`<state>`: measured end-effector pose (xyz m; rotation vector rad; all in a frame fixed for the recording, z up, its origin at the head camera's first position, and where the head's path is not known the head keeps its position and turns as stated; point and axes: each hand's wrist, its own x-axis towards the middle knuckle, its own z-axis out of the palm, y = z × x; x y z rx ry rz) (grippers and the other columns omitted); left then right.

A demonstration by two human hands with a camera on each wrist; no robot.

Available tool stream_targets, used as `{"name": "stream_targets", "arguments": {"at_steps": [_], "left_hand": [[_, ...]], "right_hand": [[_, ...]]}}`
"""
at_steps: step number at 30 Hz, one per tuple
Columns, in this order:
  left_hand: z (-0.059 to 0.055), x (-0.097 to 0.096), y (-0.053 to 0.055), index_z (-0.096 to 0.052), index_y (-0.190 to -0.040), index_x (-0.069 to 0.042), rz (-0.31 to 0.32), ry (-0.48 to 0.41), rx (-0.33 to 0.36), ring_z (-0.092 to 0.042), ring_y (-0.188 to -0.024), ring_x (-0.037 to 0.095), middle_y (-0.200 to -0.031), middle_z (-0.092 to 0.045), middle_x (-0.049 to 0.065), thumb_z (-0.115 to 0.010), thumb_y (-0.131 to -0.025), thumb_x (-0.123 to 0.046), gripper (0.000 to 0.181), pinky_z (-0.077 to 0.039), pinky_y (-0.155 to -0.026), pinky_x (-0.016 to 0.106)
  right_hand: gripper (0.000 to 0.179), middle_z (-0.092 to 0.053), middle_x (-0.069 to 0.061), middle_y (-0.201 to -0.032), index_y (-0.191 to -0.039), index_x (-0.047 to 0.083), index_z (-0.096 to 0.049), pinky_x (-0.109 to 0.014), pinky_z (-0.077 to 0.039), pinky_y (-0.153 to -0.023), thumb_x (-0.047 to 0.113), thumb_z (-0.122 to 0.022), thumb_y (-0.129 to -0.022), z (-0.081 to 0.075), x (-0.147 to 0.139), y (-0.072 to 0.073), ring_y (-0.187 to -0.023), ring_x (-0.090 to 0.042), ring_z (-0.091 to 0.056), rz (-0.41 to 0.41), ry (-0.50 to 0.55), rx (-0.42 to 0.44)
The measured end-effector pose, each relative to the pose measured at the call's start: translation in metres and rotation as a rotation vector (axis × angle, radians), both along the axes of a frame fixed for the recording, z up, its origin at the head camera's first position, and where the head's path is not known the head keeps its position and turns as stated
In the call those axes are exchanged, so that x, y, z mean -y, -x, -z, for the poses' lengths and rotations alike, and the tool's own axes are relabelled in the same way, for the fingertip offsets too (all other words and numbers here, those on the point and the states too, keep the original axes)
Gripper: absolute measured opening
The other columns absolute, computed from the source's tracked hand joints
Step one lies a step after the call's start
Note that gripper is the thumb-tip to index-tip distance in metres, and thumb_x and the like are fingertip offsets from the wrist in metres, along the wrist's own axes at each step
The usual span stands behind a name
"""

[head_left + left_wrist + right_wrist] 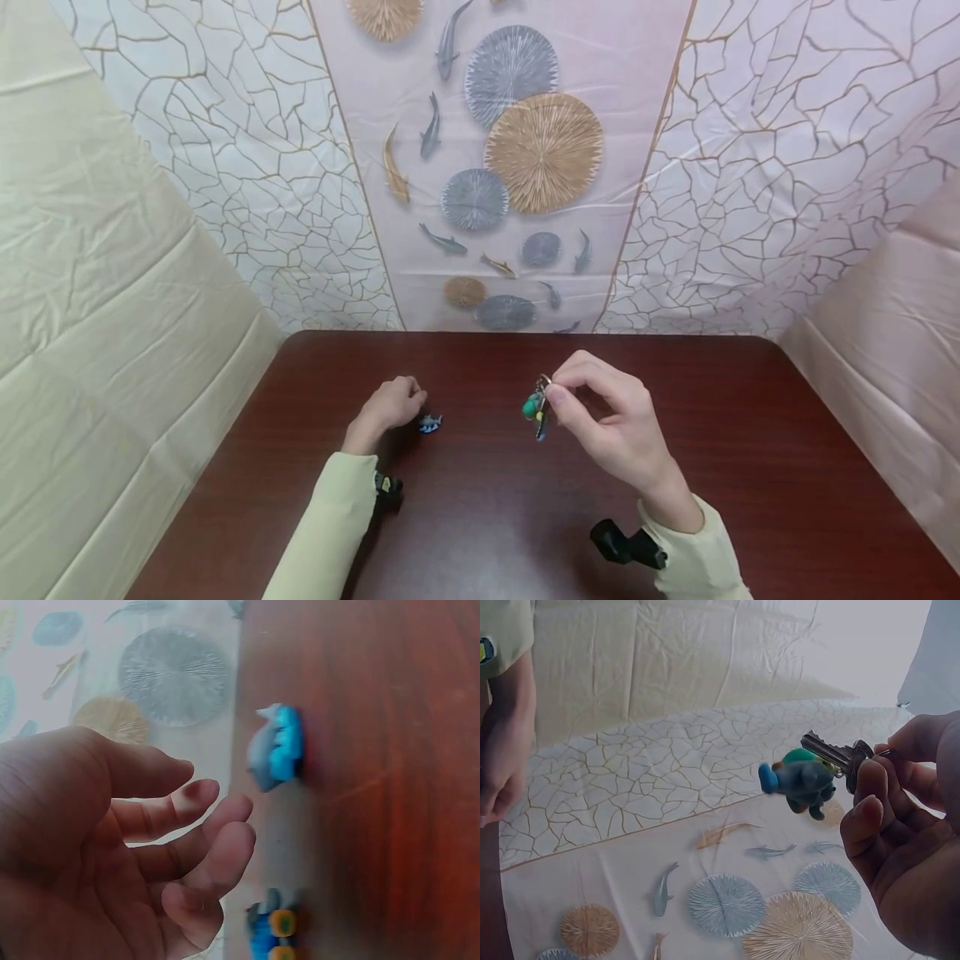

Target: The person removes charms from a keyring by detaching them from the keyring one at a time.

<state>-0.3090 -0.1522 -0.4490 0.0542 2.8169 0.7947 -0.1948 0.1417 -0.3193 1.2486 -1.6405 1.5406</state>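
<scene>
Pale, creased cloth [142,358] closes in the scene on the left and right, and a printed backdrop [543,154] of fish and round discs stands behind the far edge of a dark red-brown table [487,533].

Right of the middle, the right hand [618,417] pinches a metal ring [545,380] between thumb and fingers, clamped near the tips. A key [830,755] and a grey toy charm [808,782] with a blue end hang from it, and a green piece [799,756] shows behind the charm. Gripping only the ring seems meant to leave the key and charm dangling free, in plain sight; the hand appears raised for the same reason.

On the left, the left hand [386,406] is low over the table, fingers loosely bent, thumb and fingertips apart, nothing between them. A small blue toy [431,423] lies on the table just to its right. The left wrist view shows two toys, one grey and blue [281,750], the other blue and orange [262,934]; which one the head view shows, I cannot tell. The hand's nearness suggests it is there for these toys.
</scene>
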Motion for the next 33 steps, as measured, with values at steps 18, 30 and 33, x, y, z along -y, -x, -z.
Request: {"name": "stream_targets", "arguments": {"at_steps": [18,30,33], "left_hand": [[-0.045,-0.026,-0.017,-0.065,-0.101,-0.013,0.075,-0.032,-0.216,-0.054,-0.063,0.017,-0.074,-0.060,0.001,-0.052,-0.101,-0.029,0.021,-0.045,-0.061,0.030],[-0.085,-0.059,-0.055,-0.064,-0.096,-0.019,0.169,-0.126,-0.439,-0.053,-0.062,0.012,-0.070,-0.058,-0.005,-0.056,-0.099,-0.026,0.011,-0.046,-0.064,0.030],[-0.092,-0.065,-0.062,-0.063,-0.095,-0.021,0.199,-0.175,-0.483,-0.053,-0.063,0.010,-0.070,-0.057,-0.007,-0.057,-0.098,-0.025,0.008,-0.047,-0.066,0.028]], "right_hand": [[0.019,-0.057,-0.005,-0.075,-0.082,-0.003,-0.063,-0.018,-0.046,-0.054,-0.021,-0.059,-0.080,0.001,-0.002,0.001,-0.069,-0.009,-0.055,0.016,0.000,0.019],[0.019,-0.057,-0.006,-0.074,-0.082,-0.002,-0.064,-0.018,-0.044,-0.053,-0.020,-0.060,-0.081,0.000,-0.003,-0.001,-0.069,-0.007,-0.054,0.043,-0.009,0.030],[0.017,-0.057,-0.007,-0.075,-0.083,-0.003,-0.064,-0.018,-0.045,-0.053,-0.020,-0.060,-0.081,0.000,-0.004,-0.001,-0.068,-0.007,-0.054,0.047,-0.009,0.029]]}}
